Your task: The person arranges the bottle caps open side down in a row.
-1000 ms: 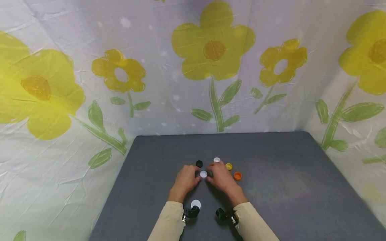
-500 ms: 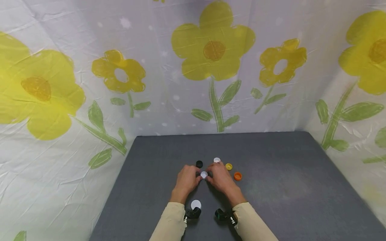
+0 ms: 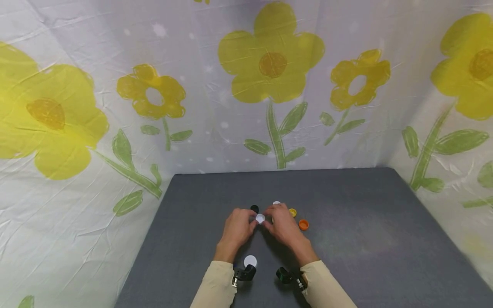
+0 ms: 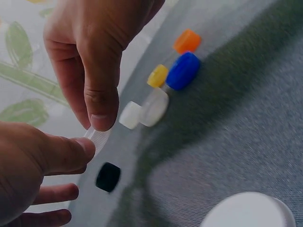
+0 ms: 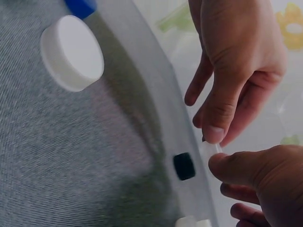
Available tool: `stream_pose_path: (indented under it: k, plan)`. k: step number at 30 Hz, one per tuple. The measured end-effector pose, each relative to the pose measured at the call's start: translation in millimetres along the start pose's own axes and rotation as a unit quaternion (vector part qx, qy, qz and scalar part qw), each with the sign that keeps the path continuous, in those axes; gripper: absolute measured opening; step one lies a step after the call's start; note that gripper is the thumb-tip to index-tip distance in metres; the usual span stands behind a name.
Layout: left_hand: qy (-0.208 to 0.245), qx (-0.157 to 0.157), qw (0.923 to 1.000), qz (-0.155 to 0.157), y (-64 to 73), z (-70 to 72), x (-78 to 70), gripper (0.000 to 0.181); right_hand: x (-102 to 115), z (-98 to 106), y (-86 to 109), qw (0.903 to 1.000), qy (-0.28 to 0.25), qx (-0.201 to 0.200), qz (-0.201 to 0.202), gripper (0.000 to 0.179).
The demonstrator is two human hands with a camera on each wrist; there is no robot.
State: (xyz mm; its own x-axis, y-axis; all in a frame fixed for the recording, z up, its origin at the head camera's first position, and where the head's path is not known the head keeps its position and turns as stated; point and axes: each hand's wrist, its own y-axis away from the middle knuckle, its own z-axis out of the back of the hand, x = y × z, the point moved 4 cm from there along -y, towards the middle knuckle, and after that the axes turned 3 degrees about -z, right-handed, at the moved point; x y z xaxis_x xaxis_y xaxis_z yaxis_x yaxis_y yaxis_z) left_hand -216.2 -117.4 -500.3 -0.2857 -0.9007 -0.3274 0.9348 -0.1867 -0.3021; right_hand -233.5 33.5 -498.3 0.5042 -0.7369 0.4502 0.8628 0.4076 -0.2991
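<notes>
My left hand [image 3: 236,229] and right hand [image 3: 285,225] meet over the middle of the table. Between them they hold a small translucent white bottle cap [image 3: 260,219], each pinching its side with thumb and fingers. In the left wrist view the cap [image 4: 100,139] looks see-through and is raised off the table, with the thumbs facing each other across it. A black cap [image 3: 254,208] lies just beyond the left fingertips. Past the right hand is a white cap [image 3: 276,203], partly covered by that hand.
Right of my right hand lie a yellow cap [image 3: 292,212] and an orange cap [image 3: 303,225]. The left wrist view adds a blue cap [image 4: 183,71] and a translucent cap [image 4: 154,108]. A large white lid [image 3: 250,261] sits near my left wrist, with another blue cap [image 5: 81,6] beside it.
Both hands have shifted slightly away from me with the translucent cap between them. The right hand now covers more of the white cap behind it. The other caps stay put.
</notes>
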Motion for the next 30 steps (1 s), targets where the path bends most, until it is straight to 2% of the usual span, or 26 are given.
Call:
stream_pose_path:
  k: [10, 20, 25, 30]
  plan:
    - [0.017, 0.009, 0.9998, 0.011, 5.5, 25.0, -12.3, 0.018, 10.4, 21.1, 6.3, 0.9993, -0.016, -0.032, 0.010, 0.021]
    - [0.038, -0.024, 0.9989, -0.015, 16.0, 52.3, -22.7, 0.020, 25.7, 42.1, 17.1, 0.9970, -0.042, -0.063, 0.015, 0.022]
    - [0.044, -0.038, 0.9978, -0.034, 21.1, 64.0, -27.9, 0.020, 32.7, 52.3, 23.4, 0.9939, -0.065, -0.083, 0.033, 0.023]
    - [0.052, -0.041, 0.9967, -0.047, 24.7, 73.0, -32.1, 0.020, 37.4, 59.7, 29.0, 0.9920, -0.071, -0.096, 0.042, 0.025]
